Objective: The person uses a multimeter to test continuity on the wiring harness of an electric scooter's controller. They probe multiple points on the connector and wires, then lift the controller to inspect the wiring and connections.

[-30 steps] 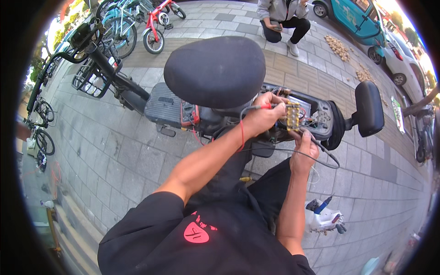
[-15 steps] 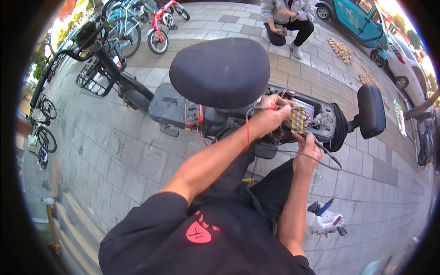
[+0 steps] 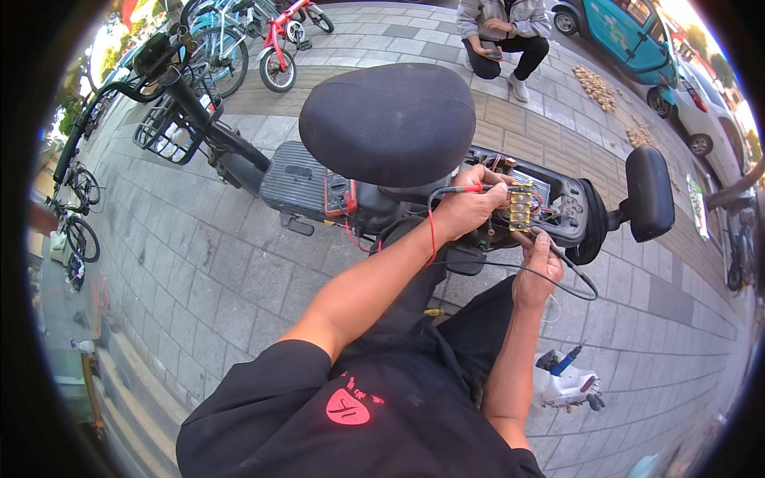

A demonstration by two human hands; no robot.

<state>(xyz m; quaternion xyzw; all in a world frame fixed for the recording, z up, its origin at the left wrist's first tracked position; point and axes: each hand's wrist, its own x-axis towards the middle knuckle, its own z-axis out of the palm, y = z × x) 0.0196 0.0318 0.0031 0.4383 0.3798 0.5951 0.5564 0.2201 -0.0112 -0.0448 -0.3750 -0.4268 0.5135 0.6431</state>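
My left hand (image 3: 472, 209) pinches a red test probe (image 3: 472, 189), its tip end at the upper left of a yellow terminal block (image 3: 520, 211). Below that block, my right hand (image 3: 539, 267) is closed on a black test probe (image 3: 567, 263), whose dark lead loops beside it. The terminal block sits at the open rear body (image 3: 567, 209) of an electric scooter, among loose wires. Whether the probe tips touch metal is too small to tell. On the scooter's footboard rests a red-framed multimeter (image 3: 340, 196), with a red lead running from it.
The scooter's black saddle (image 3: 388, 123) rises beyond my left forearm; a padded backrest (image 3: 647, 193) stands at right. A white container of tools (image 3: 567, 382) is on the paving at lower right. A person (image 3: 504, 40) crouches at the far side, near parked bicycles (image 3: 219, 56) and a teal vehicle (image 3: 625, 40).
The whole view has shifted slightly, so everything sits a little further right. Both hands keep their probes at the terminal block, with hardly any movement.
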